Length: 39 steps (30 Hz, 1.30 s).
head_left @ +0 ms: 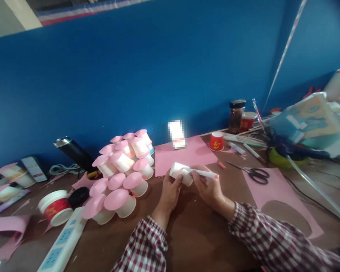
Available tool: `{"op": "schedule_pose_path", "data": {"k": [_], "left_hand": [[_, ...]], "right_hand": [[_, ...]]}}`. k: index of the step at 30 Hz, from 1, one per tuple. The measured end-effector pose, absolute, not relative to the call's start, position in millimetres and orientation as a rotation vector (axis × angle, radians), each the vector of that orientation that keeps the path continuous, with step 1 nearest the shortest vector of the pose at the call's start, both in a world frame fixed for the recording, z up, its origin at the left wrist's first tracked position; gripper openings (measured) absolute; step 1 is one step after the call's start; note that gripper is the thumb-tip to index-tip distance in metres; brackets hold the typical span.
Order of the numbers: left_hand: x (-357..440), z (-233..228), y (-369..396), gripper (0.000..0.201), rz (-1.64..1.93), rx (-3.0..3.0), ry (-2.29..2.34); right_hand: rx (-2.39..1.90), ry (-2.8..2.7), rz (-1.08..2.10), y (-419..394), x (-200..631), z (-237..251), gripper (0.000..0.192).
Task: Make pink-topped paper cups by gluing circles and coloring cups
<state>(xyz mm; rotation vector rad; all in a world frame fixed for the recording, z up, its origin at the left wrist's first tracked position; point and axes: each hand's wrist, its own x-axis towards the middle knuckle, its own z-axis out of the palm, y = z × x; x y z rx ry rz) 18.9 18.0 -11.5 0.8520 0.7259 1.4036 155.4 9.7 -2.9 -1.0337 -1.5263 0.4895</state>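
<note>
Paper cup (180, 173) gripped in left hand (170, 190), right hand (208, 187) gripping pen (202, 173) (brown table (198, 234), blue wall (147, 71))

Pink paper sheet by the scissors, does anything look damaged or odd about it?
Yes. The pink paper sheet right of the scissors has a rounded piece cut out of it, showing brown table through the hole.

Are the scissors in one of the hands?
No, the black-handled scissors lie on the brown table, apart from both hands.
</note>
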Motion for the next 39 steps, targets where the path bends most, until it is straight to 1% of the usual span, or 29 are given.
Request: {"op": "schedule_pose_path", "data": {"k": [6,22,30,34,39], "left_hand": [[19.0,-10.3,17.6,0.048,1.402,0.853,0.709],[18.5,-11.3,17.3,0.038,1.405,0.831,0.742],[18.0,-11.8,18.0,0.039,1.401,0.832,0.729],[17.7,-13.0,18.9,0.043,1.412,0.840,0.716],[16.5,-15.2,20.9,0.043,1.460,0.802,0.706]], "right_hand": [[-1.029,-1.518,0.458,9.5,155.8,-2.3,0.016],[-1.005,-1.536,0.514,8.9,156.6,-0.8,0.016],[-0.994,-1.539,0.541,6.9,155.3,-2.1,0.014],[-0.932,-1.470,0.581,6.7,154.2,-0.3,0.015],[-0.934,-1.420,0.572,7.6,153.9,0.6,0.016]]}}
